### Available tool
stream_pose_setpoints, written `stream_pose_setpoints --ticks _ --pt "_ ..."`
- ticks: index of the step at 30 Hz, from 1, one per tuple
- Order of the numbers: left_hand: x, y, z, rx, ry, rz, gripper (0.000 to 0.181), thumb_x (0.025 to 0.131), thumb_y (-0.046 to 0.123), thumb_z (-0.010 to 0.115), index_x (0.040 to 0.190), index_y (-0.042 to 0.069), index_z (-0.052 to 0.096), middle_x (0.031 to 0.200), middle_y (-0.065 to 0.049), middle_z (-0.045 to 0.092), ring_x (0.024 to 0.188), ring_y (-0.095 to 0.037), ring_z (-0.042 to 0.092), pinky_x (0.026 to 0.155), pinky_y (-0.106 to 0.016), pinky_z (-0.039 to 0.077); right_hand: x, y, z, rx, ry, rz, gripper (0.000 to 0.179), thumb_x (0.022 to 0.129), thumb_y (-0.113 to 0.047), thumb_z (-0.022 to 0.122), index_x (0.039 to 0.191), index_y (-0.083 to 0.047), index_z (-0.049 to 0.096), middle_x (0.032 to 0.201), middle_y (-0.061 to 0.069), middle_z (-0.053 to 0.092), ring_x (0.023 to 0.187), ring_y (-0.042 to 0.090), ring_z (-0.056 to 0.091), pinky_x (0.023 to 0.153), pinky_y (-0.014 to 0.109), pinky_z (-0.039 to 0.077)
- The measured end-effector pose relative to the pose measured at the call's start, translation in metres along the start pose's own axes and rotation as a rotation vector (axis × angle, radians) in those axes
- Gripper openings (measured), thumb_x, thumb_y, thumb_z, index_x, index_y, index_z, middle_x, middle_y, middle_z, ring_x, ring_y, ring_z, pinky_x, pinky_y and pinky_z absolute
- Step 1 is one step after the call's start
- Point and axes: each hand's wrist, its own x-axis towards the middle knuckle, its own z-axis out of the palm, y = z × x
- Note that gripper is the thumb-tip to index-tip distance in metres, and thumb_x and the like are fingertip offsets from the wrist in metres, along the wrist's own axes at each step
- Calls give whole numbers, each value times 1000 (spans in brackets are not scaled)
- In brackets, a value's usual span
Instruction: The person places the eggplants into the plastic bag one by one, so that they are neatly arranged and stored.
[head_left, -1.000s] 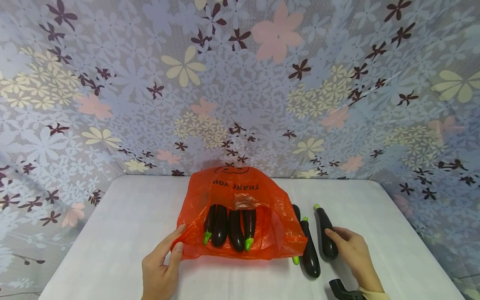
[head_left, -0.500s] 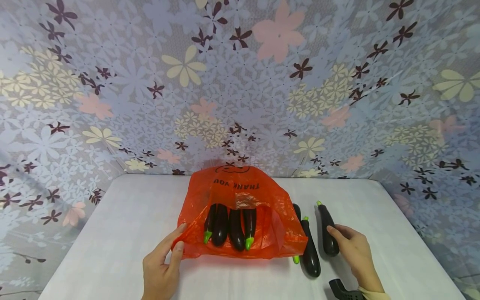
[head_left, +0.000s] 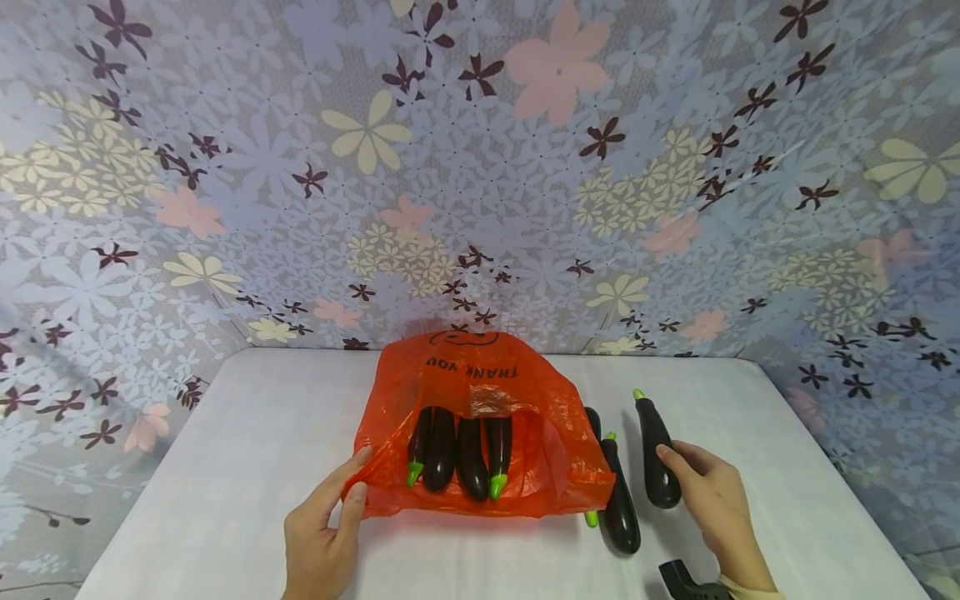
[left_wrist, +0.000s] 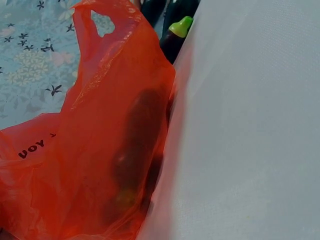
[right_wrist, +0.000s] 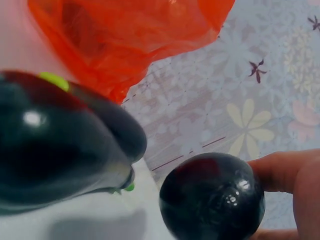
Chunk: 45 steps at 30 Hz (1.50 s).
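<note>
An orange-red plastic bag (head_left: pixel 480 379) printed THANK YOU lies with its mouth toward me, and several dark eggplants (head_left: pixel 441 450) with green stems show inside. At the bag's left edge, my left hand (head_left: pixel 324 525) pinches the plastic between thumb and fingers. My right hand (head_left: pixel 708 492) grips another eggplant (head_left: pixel 657 454) near its rounded end, stem pointing away from me. In the right wrist view, that eggplant's blunt end (right_wrist: pixel 212 197) faces the camera, with the thumb and a finger at its side. The left wrist view shows an eggplant's dark shape (left_wrist: pixel 140 130) through the plastic.
Right of the bag lies a loose eggplant (head_left: pixel 621 517), with one more (head_left: pixel 593 421) partly hidden by the bag's side. Everything rests on a white table (head_left: pixel 247 467). A flower-patterned cloth (head_left: pixel 480 192) rises behind it. A black device (head_left: pixel 686 581) sits at my right wrist.
My right hand has moved the gripped eggplant slightly away from me and to the right, farther from the loose eggplant beside it. The left hand and the bag stay nearly the same.
</note>
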Motion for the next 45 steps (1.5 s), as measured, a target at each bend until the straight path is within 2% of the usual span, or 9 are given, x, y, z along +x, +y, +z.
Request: stream_pose_setpoints --ticks 11,15,19,24,28,30,32,36,45 --pt "1 2 -1 13 11 1 36 92 -3 68 127 4 69 122 -8 71 117 0 62 97 -13 44 -14 -16 -6 35 50 -63 71 100 -50 54 141 8 51 138 31 54 126 45 54 100 58 48" --pt "1 2 -1 23 3 -9 34 92 -2 67 126 2 69 122 -9 71 117 0 62 96 -12 44 -18 -21 -8 40 62 -85 69 99 -50 56 139 6 54 136 29 58 122 42 57 89 37 56" --pt "1 2 -1 24 -8 -6 34 92 -3 67 126 1 69 122 -10 71 118 -1 62 97 -12 44 -23 -25 -10 39 82 -97 67 99 -49 58 139 5 55 134 28 59 120 40 59 75 18 49" --pt "2 2 -1 19 1 12 34 92 -3 68 126 1 69 121 -11 71 117 -4 63 96 -12 44 -29 -31 -11 73 93 -112 65 99 -48 58 139 4 55 134 27 60 120 39 60 69 6 41" --pt "1 0 -1 18 -10 0 34 92 -4 68 125 0 69 121 -11 71 117 -1 62 96 -12 45 -35 -36 -14 95 98 -134 63 99 -46 59 139 3 56 133 26 61 119 37 61 68 3 42" --pt "1 0 -1 21 -15 -10 33 92 -3 67 126 0 69 122 -10 71 118 1 61 96 -13 45 -38 -38 -15 95 108 -147 61 99 -45 60 138 2 58 131 24 62 113 30 64 69 3 43" --pt "1 1 -2 21 -14 -14 33 93 -3 67 126 0 69 122 -10 71 118 1 61 96 -13 44 -41 -40 -16 90 118 -157 59 99 -45 61 137 0 60 129 22 65 104 16 66 70 4 44" --pt "2 2 -1 20 0 6 33 92 -2 68 125 1 70 121 -10 71 117 -2 63 96 -12 44 -46 -45 -18 91 126 -158 59 97 -48 63 137 -4 61 129 18 66 92 -10 56 74 4 45" --pt "1 0 -1 9 -6 15 34 91 -6 68 124 -1 70 120 -13 72 116 -2 63 97 -13 45 -59 -55 -21 137 130 -178 57 98 -45 64 138 -4 60 131 17 65 94 -12 56 76 3 45"
